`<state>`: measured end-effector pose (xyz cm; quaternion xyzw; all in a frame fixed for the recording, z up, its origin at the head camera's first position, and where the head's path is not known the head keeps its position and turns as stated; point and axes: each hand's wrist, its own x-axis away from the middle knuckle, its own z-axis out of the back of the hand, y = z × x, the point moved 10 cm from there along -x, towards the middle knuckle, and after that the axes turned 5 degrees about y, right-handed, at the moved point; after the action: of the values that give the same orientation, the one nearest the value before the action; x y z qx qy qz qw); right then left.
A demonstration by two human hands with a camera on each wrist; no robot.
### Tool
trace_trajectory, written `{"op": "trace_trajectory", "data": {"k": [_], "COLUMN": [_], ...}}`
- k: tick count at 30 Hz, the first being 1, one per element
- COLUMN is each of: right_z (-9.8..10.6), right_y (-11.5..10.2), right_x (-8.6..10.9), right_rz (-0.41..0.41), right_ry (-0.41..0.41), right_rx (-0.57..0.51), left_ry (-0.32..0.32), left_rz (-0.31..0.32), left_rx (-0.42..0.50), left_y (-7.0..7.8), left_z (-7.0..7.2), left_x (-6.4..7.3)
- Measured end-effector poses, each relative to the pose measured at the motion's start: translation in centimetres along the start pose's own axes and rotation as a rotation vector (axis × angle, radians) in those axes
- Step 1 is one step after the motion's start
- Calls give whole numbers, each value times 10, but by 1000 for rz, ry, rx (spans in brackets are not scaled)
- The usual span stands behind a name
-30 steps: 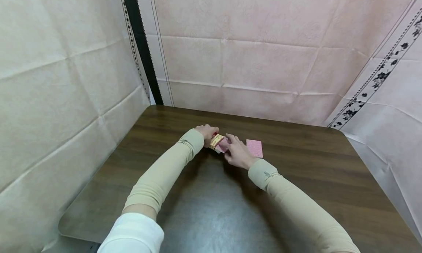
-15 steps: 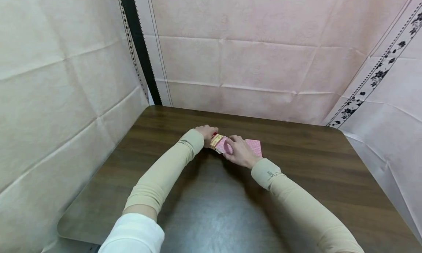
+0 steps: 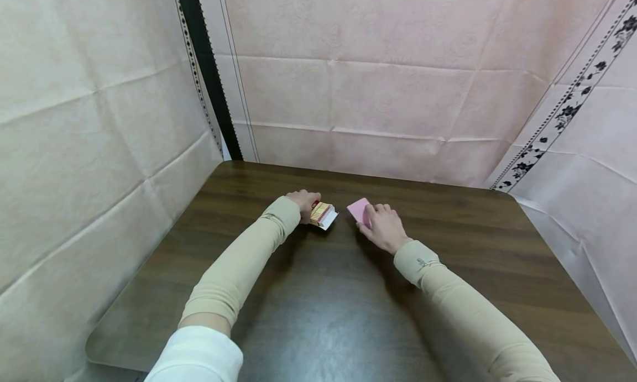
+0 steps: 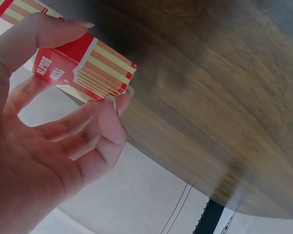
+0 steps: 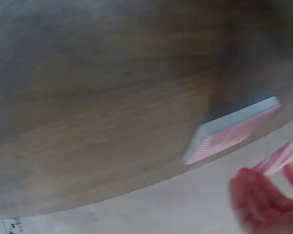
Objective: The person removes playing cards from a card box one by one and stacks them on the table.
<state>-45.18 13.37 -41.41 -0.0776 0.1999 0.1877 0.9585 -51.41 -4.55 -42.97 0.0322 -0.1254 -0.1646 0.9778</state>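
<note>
My left hand (image 3: 303, 204) grips a red and yellow striped card box (image 3: 323, 215) in the head view, its white flap out toward the right. Seen from the left wrist, thumb and fingertips (image 4: 112, 100) pinch the box (image 4: 100, 63) by its sides above the table. My right hand (image 3: 384, 227) holds pink-backed playing cards (image 3: 358, 209) between thumb and fingers, apart from the box. In the right wrist view these held cards (image 5: 283, 155) show at the edge beside the fingers. A pile of pink-backed cards (image 5: 234, 130) lies on the table there; my right hand hides it from the head camera.
The brown wooden table (image 3: 278, 326) has rounded corners and a far edge just beyond my hands. Pale cloth (image 3: 378, 105) hangs behind it and along both sides, with a dark strip (image 3: 211, 72) at the back left corner.
The right hand has drawn the pink-backed cards out of the box and moved right with them, now covering the pile in the head view. The left hand with the box has shifted slightly left.
</note>
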Motion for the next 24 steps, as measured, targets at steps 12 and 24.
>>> {"op": "trace_trajectory", "data": {"k": [12, 24], "right_z": [-14, -21], "right_y": [50, 39], "right_x": [12, 10], "right_rz": [-325, -321], "right_ry": [-115, -165], "right_rx": [179, 208], "left_ry": [13, 9], "left_rz": [-22, -12], "left_rx": [19, 8], "left_y": [6, 5], "left_z": [4, 1], "left_x": [9, 4]}}
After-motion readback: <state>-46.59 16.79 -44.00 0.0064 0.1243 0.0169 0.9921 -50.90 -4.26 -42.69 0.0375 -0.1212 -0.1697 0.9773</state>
